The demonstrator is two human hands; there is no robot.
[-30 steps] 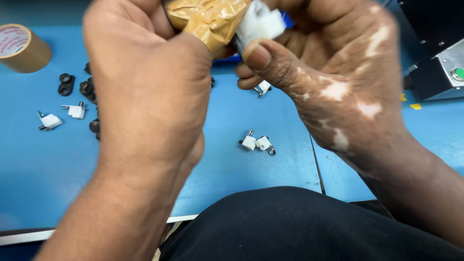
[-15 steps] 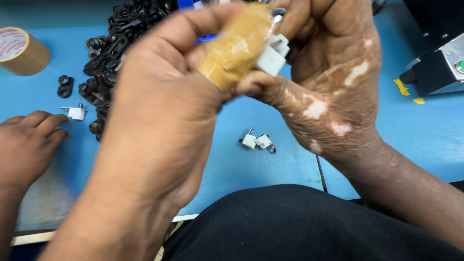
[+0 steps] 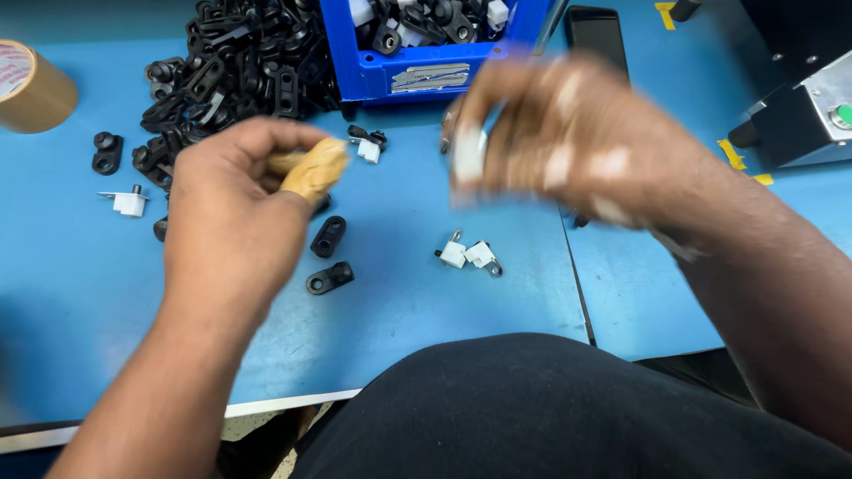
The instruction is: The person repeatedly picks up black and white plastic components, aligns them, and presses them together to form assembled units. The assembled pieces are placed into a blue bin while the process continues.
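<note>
My left hand (image 3: 235,200) hovers over the blue table (image 3: 80,302) with its fingers curled in. Its thumb (image 3: 312,168) is wrapped in brown tape, and I see nothing in its grip. My right hand (image 3: 568,142) is blurred with motion in front of the blue bin (image 3: 426,75) and pinches a small white plastic part (image 3: 468,155). Two black link-shaped parts (image 3: 329,257) lie just right of my left hand. A pair of white parts with metal pins (image 3: 468,255) lies below my right hand.
A heap of black plastic parts (image 3: 240,62) fills the back left beside the bin. A tape roll (image 3: 31,84) stands far left, near a loose white part (image 3: 130,203). A black phone (image 3: 596,35) and a grey machine (image 3: 803,111) are at the right.
My hands have dropped from close to the camera and come apart. The white part has gone with the right hand. Another person's hand at the left edge is gone.
</note>
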